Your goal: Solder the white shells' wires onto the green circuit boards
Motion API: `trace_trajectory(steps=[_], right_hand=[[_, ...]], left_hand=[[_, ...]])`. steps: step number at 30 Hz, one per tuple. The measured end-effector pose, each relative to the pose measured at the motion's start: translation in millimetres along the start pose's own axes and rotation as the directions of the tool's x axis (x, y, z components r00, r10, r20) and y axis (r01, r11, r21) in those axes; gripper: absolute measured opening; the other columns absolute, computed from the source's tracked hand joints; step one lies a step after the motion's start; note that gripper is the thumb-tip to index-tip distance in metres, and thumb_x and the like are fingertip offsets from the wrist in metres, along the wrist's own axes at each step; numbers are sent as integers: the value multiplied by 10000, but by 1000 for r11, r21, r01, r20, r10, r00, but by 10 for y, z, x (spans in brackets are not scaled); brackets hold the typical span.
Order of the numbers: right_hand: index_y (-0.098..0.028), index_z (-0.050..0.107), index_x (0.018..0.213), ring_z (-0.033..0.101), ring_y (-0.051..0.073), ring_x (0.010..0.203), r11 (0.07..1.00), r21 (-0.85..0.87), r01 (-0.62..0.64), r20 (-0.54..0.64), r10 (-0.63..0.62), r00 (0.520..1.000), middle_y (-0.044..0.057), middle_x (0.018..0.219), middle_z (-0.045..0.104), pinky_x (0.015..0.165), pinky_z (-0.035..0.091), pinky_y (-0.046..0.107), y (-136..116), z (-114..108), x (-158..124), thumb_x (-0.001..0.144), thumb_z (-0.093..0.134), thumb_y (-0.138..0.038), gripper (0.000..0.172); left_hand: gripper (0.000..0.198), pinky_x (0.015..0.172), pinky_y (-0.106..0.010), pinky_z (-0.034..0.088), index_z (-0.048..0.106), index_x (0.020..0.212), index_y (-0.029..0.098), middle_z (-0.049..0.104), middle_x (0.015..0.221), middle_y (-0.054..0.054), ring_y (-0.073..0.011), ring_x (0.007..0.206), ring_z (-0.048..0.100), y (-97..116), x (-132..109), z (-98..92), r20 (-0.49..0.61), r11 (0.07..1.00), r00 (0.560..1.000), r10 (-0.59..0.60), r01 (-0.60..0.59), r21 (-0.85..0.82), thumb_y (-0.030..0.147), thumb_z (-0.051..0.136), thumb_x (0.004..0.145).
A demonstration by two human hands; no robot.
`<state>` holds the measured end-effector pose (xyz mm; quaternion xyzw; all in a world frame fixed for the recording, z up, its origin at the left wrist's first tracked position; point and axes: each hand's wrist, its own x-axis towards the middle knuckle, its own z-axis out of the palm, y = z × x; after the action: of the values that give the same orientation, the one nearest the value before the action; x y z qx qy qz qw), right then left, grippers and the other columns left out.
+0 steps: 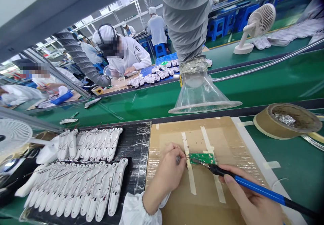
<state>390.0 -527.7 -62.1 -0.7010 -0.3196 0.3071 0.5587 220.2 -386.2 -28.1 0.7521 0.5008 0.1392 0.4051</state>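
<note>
A small green circuit board (206,158) lies on a brown cardboard sheet (174,201) that has strips of pale tape across it. My right hand (249,196) is closed around a soldering iron (258,187) with a blue and black handle. Its tip reaches the left part of the board. My left hand (168,169) is pinched at the board's left edge, where thin wires show. A small dark grey round end sticks out between its fingers; I cannot make out what that object is.
White curved plastic shells (97,194) with thin wires lie in rows at left. A clear fume hood (202,95) hangs beyond the cardboard. A tape roll (283,120) holding crumpled silvery material sits right. A white fan (15,135) is at left. A co-worker (126,51) sits across the line.
</note>
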Motion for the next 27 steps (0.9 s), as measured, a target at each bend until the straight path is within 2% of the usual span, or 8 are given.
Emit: trace_trajectory(steps=[5, 9, 11, 13, 15, 18, 20, 27], right_hand=[[-320, 776, 1092, 745, 207, 1046, 1000, -12, 16, 14, -16, 1000, -13, 1144, 782, 935, 613, 225, 29, -14, 3, 1009, 650, -514, 246], [-319, 791, 1098, 758, 231, 1113, 994, -89, 70, 30, -67, 997, -8, 1157, 798, 852, 653, 220, 150, -82, 54, 1029, 630, -517, 265], [-330, 803, 1103, 786, 216, 1058, 981, -108, 161, 77, -153, 985, -21, 1128, 813, 808, 660, 191, 210, -114, 90, 1027, 654, -488, 231], [-331, 809, 1103, 799, 212, 1028, 969, -107, 221, 97, -211, 973, -23, 1115, 818, 830, 662, 193, 241, -133, 122, 1021, 670, -463, 209], [-323, 811, 1098, 803, 220, 1019, 966, -110, 234, 79, -226, 971, -14, 1112, 819, 839, 665, 205, 241, -141, 143, 1022, 666, -452, 208], [-334, 819, 1077, 820, 208, 935, 956, -120, 269, 56, -264, 963, -19, 1060, 829, 732, 658, 159, 227, -152, 152, 1026, 667, -433, 189], [-346, 818, 1090, 821, 190, 888, 958, -118, 262, 48, -258, 965, -25, 1048, 830, 701, 645, 134, 241, -162, 149, 1034, 667, -433, 183], [-346, 817, 1123, 807, 191, 876, 981, -64, 186, 37, -184, 982, -11, 1062, 819, 732, 652, 157, 319, -153, 119, 1022, 693, -471, 202]], left_hand=[[183, 975, -414, 427, 580, 750, 203, 633, 1031, -54, -244, 1047, 594, -6, 9, 18, 1, 1000, 1000, -6, 6, -4, 74, 574, 880], [182, 969, -412, 432, 575, 752, 206, 634, 1027, -53, -243, 1039, 597, -17, 7, 26, -4, 1000, 1000, 2, -2, -7, 77, 570, 880], [182, 963, -407, 434, 572, 751, 209, 637, 1021, -51, -242, 1036, 601, -21, 7, 26, -8, 1000, 1000, 9, -9, -15, 79, 565, 878], [182, 959, -407, 434, 572, 750, 210, 638, 1020, -52, -244, 1036, 602, -22, 8, 25, -12, 1000, 1000, 10, -10, -14, 79, 563, 877], [183, 961, -410, 434, 572, 749, 208, 637, 1020, -52, -245, 1037, 599, -19, 9, 21, -11, 1000, 1000, 5, -5, -11, 77, 566, 878], [188, 970, -416, 432, 566, 751, 204, 637, 1024, -49, -246, 1043, 596, -7, 9, 12, -3, 1000, 1000, -2, 2, -8, 67, 572, 879], [194, 965, -413, 432, 559, 750, 202, 633, 1021, -48, -243, 1036, 593, 3, 9, 6, 1, 1000, 1000, -3, 3, -5, 60, 571, 882], [202, 942, -395, 430, 561, 753, 198, 616, 991, -38, -234, 1016, 592, 14, 17, -2, 5, 1000, 1000, 2, -2, 1, 41, 569, 880]])
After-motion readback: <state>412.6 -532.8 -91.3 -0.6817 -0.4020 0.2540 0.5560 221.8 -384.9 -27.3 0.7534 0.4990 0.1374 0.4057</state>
